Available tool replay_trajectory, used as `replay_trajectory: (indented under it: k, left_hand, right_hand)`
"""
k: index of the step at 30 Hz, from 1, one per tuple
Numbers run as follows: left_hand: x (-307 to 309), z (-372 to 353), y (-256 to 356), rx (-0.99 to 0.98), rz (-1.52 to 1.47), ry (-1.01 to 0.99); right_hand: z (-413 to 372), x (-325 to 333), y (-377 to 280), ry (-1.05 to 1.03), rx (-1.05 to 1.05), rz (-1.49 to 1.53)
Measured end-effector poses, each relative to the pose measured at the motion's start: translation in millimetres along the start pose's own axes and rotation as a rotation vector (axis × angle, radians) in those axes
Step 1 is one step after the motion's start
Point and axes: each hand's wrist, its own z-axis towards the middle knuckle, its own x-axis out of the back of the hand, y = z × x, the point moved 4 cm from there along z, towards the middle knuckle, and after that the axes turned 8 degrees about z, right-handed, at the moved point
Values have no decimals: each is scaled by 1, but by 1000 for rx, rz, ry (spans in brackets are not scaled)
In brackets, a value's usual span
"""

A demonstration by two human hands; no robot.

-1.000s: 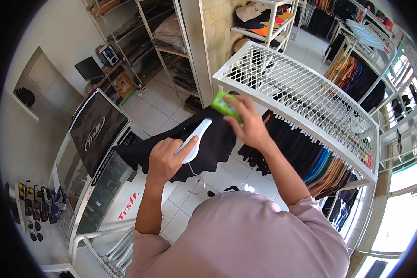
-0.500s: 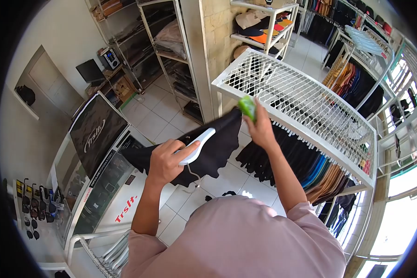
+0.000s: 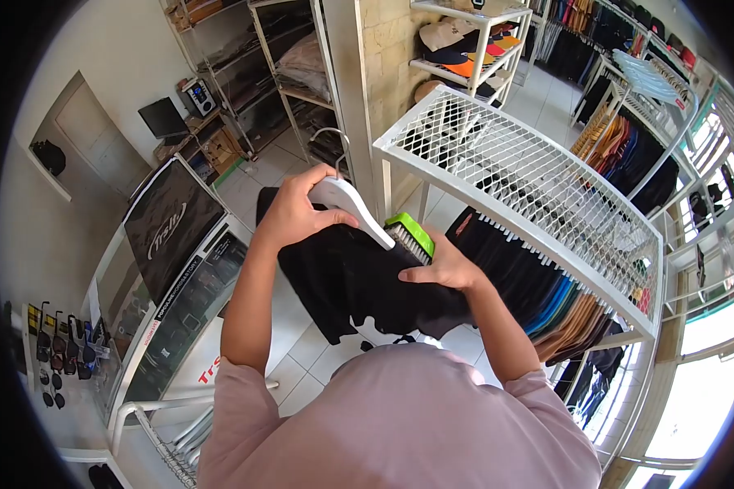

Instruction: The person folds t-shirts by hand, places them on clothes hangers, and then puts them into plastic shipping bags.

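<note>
My left hand (image 3: 298, 210) is closed round a white clothes hanger (image 3: 349, 200), whose metal hook points up and away from me. From the hanger drapes a black garment (image 3: 359, 281), spread out in front of my body. In my right hand (image 3: 448, 265) is a green brush (image 3: 413, 232) with pale bristles turned toward the garment. The brush sits at the right end of the hanger, overlapping the garment's upper edge in this view. My right thumb reaches across the dark cloth.
A white mesh-topped rack (image 3: 514, 179) stands to the right, with dark and coloured clothes (image 3: 563, 301) hanging below it. A glass display counter (image 3: 187, 326) is on the left, beside sunglasses (image 3: 57, 346). Caps (image 3: 457, 49) lie on a shelf behind. White tiles (image 3: 302, 350) cover the floor.
My left hand has raised and turned the hanger, so its hook now points upward and the garment hangs down in front. My right hand has come down and nearer with the brush.
</note>
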Motion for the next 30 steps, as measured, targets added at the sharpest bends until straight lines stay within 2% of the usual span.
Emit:
replay_trajectory:
  k: [2, 3, 6, 8, 10, 11, 12, 14, 15, 18, 22, 24, 25, 28, 30]
  left_hand:
    - [-13, 2, -2, -85, 72, 151]
    - [-18, -1, -3, -160, 304, 303]
    - [-61, -33, -31, 383, 63, 346]
    - [-81, -44, -29, 696, -492, 198]
    - [-89, -51, -22, 625, -596, 330]
    - [-90, -53, -38, 545, -509, 408]
    - [-76, -55, -28, 628, -477, 473]
    - [-53, -69, -51, 724, -301, 414]
    - [-39, -74, -44, 799, -281, 453]
    - [-6, -87, -29, 738, -249, 395]
    - [20, -99, -4, 802, -390, 357]
    - [26, -102, 14, 808, -481, 352]
    - [33, -109, 9, 823, -487, 357]
    - [51, -126, -3, 851, -518, 405]
    - [56, -134, -2, 871, -548, 413]
  right_hand:
    - [0, -8, 5, 110, -60, 111]
    - [-1, -13, 9, 169, -92, 166]
    - [13, -34, 34, 311, 154, 231]
    - [22, -53, 43, 316, 173, 231]
    - [23, -74, 36, 328, 158, 66]
    - [22, -85, 29, 293, 166, 24]
    - [24, -92, 27, 257, 183, 6]
    - [30, -103, 21, 177, 226, -29]
    - [30, -103, 13, 152, 206, 0]
    - [45, -94, 7, 265, 419, -73]
    - [80, -88, -12, 431, 796, -413]
    - [102, -67, -14, 519, 804, -423]
    - [113, -51, -14, 587, 851, -572]
    - [141, 6, 2, 883, 642, -538]
    - [128, 13, -9, 959, 766, -480]
